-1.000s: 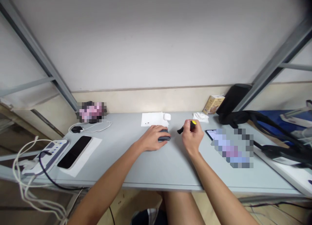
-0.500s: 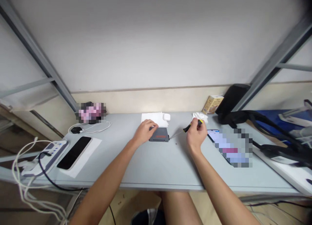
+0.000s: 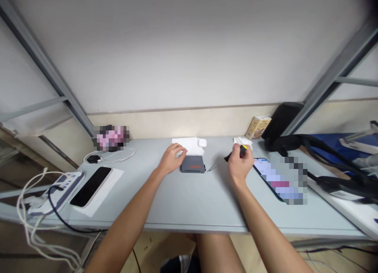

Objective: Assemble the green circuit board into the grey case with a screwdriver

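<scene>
A flat dark grey metal box [image 3: 193, 165], with orange lettering on top and a row of slots along its front, lies on the desk. At its left side is my left hand [image 3: 173, 158], thumb and forefinger pinched together; whatever sits between them, if anything, is too small to make out. My right hand [image 3: 241, 163] is wrapped round the black and yellow handle of a screwdriver [image 3: 217, 165]. The screwdriver's thin shaft slants down to the left, its tip just off the box's right end, near the desk top.
Behind the box lie white paper [image 3: 189, 145] and a small white case [image 3: 202, 142]. A lit phone [image 3: 267, 174] lies right of my right hand, near a yellow carton [image 3: 258, 127]. On the left are a dark-screened phone [image 3: 92, 186] and a power strip [image 3: 63, 194] with cables.
My left hand has drawn slightly left, off the box's top edge. The screwdriver has moved a little right, its tip coming away from the box's right end.
</scene>
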Demonstrator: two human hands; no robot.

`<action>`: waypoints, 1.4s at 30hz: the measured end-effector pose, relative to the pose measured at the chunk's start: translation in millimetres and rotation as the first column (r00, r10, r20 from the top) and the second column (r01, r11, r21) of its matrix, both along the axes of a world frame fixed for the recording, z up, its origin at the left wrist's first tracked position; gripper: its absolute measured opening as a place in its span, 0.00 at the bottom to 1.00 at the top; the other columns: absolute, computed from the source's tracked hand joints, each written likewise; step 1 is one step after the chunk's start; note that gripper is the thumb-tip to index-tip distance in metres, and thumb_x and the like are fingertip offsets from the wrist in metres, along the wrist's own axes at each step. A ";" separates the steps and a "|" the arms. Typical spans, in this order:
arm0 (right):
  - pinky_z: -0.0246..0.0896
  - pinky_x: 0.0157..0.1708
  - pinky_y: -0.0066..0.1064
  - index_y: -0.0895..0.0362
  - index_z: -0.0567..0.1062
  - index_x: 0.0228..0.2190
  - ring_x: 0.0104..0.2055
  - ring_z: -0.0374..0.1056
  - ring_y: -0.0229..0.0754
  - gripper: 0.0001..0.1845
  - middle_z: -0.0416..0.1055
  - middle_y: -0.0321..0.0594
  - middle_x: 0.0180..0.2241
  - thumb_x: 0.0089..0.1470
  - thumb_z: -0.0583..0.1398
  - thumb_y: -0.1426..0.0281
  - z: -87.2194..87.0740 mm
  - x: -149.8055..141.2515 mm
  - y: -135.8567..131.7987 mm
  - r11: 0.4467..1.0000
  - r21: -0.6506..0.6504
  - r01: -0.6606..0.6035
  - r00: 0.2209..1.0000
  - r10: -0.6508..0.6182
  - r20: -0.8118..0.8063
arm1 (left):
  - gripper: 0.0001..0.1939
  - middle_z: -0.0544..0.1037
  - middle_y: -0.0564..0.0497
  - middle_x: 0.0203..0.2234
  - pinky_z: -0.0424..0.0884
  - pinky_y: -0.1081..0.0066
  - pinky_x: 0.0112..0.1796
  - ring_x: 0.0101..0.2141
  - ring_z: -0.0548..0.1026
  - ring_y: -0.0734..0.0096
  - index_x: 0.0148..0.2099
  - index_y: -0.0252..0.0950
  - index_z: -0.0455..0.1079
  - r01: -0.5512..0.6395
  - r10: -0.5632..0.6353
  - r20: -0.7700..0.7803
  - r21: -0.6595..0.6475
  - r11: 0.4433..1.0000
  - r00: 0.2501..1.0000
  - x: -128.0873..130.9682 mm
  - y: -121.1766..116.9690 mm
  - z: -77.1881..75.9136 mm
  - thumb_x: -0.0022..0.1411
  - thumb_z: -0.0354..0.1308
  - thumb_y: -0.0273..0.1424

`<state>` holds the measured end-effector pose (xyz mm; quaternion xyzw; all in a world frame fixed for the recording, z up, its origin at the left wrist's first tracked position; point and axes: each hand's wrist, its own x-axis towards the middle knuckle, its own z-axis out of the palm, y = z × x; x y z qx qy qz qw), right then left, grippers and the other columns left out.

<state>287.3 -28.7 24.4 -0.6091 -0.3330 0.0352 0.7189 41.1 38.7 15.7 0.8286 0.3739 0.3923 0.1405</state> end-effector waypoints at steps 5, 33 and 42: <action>0.51 0.22 0.28 0.54 0.70 0.31 0.21 0.56 0.35 0.24 0.61 0.28 0.22 0.57 0.61 0.46 -2.4 -2.7 6.9 0.969 0.043 -0.245 0.938 0.248 -0.242 | 0.11 0.80 0.47 0.44 0.73 0.60 0.52 0.48 0.76 0.61 0.50 0.41 0.79 0.164 -0.170 -0.064 -0.087 0.983 0.983 11.6 -13.9 5.3 0.72 0.59 0.37; 0.51 0.17 0.27 0.57 0.75 0.38 0.18 0.57 0.31 0.31 0.72 0.32 0.26 0.52 0.64 0.41 -7.2 -13.0 9.4 0.893 0.014 -0.450 0.846 0.431 -0.315 | 0.09 0.81 0.46 0.42 0.71 0.59 0.48 0.46 0.74 0.55 0.45 0.41 0.82 -0.312 0.288 -0.288 -0.042 0.949 0.913 -24.5 29.9 -25.8 0.71 0.59 0.32; 0.50 0.18 0.26 0.56 0.75 0.37 0.18 0.56 0.31 0.31 0.72 0.32 0.26 0.52 0.65 0.40 -6.6 -13.8 8.0 0.894 0.024 -0.448 0.837 0.429 -0.341 | 0.12 0.80 0.45 0.44 0.70 0.59 0.50 0.48 0.74 0.55 0.49 0.40 0.82 -0.311 0.277 -0.331 -0.051 0.949 0.902 -25.0 27.9 -22.2 0.73 0.57 0.32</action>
